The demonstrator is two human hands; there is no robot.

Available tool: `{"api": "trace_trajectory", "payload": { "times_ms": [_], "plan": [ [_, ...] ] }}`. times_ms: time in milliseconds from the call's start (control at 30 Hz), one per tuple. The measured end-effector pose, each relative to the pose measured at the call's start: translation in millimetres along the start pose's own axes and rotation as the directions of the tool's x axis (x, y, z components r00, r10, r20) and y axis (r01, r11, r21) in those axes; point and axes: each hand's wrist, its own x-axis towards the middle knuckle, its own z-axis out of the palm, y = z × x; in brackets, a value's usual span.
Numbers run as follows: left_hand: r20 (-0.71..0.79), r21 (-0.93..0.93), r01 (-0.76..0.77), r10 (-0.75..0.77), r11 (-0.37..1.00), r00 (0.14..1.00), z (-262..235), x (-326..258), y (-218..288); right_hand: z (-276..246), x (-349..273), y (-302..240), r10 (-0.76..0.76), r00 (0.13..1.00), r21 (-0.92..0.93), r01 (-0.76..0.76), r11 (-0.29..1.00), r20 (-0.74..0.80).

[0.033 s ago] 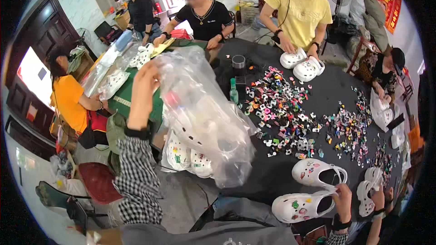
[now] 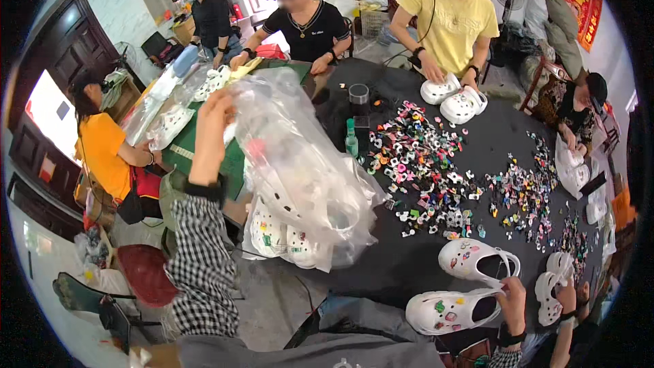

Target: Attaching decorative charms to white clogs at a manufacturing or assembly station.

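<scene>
My left hand is raised at the left, fingers closed on the upper edge of a large clear plastic bag. The bag hangs slantwise over a pile of white clogs fitted with charms. More white clog shapes blur through the plastic; whether they lie inside or under it I cannot tell. At the lower right my right hand grips the heel strap of a white clog with green, pink and yellow charms. Its matching clog lies just beyond, the straps close together.
Loose colourful shoe charms are heaped on the black table. A green bottle and a dark cup stand behind the bag. Co-workers surround the table; one person's hand touches white clogs near my right hand.
The bag's lower end has swung slightly up and to the left, and my left hand has shifted a little left. My right hand and its clog have barely moved.
</scene>
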Motion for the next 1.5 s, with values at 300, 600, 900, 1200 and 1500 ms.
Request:
{"api": "trace_trajectory", "payload": {
  "times_ms": [300,600,900,1200,1500],
  "plan": [
    [0.149,0.461,-0.493,0.484,0.737,0.862,-68,152,-100,32,-11,-85,0.194,0.976,-0.096,-0.203,0.974,-0.099],
    [0.187,-0.011,0.207,-0.201,0.978,0.962,-47,78,-170,53,-49,-92,0.131,0.989,-0.562,-0.145,0.814,-0.066],
    [0.496,-0.212,0.209,-0.079,0.955,0.864,-3,-43,-75,51,-39,-75,0.196,0.974,-0.385,-0.138,0.912,0.115],
    [0.941,0.223,0.599,-0.330,0.769,0.073,109,-214,-96,78,-6,-112,0.265,0.925,-0.153,-0.313,0.937,-0.273],
    [0.879,0.240,0.548,-0.419,0.801,0.228,145,-296,-185,192,-10,-142,0.209,0.977,0.061,-0.207,0.976,-0.033]
  ]
}}
